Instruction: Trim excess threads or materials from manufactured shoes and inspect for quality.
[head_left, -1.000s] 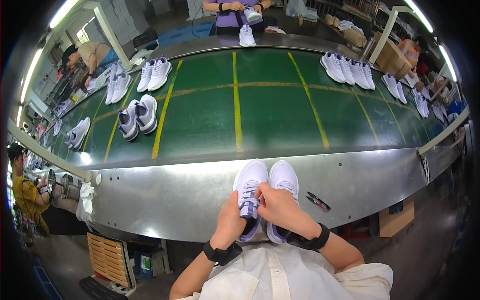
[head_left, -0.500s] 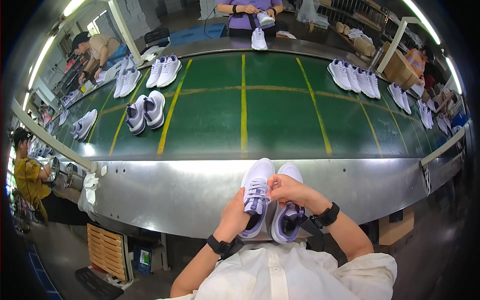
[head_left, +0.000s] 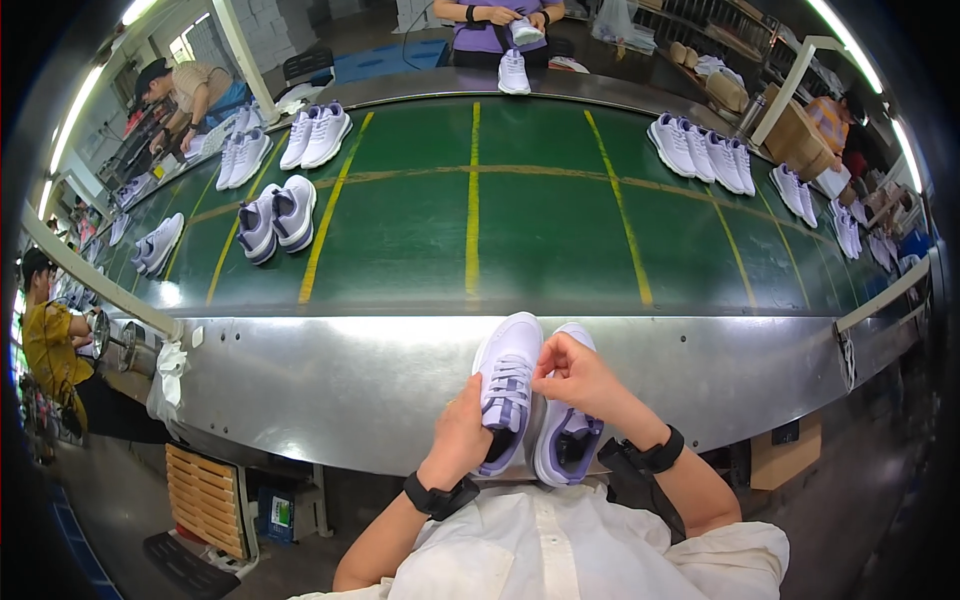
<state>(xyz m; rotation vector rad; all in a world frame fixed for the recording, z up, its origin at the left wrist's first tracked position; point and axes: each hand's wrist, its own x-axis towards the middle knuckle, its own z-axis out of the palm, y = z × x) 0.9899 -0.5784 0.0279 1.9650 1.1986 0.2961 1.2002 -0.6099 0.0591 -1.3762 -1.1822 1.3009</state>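
Observation:
A white sneaker with lilac trim and pale laces (head_left: 509, 376) rests on the metal ledge in front of me, toe pointing away. My left hand (head_left: 463, 428) grips its left side, thumb and fingers wrapped around the upper near the ankle opening. Beside the laces, on the right, my right hand (head_left: 580, 378) is closed in a pinch; whatever lies between the fingertips is too small to make out. Under that hand sits the matching right sneaker (head_left: 567, 447), its middle partly covered by my fingers and its dark inside showing.
Beyond the steel ledge (head_left: 330, 385) runs a green conveyor belt (head_left: 400, 235) with yellow lines. Pairs of similar sneakers (head_left: 277, 218) stand on its left, more sneakers (head_left: 700, 152) on its right. Across the belt, a person in purple (head_left: 500, 38) handles a shoe. A slatted wooden seat (head_left: 206, 498) stands lower left.
My right hand has lifted slightly up and away from the laces, where it was pinching a lace. My left hand keeps its hold on the sneaker. The whole view has shifted a little.

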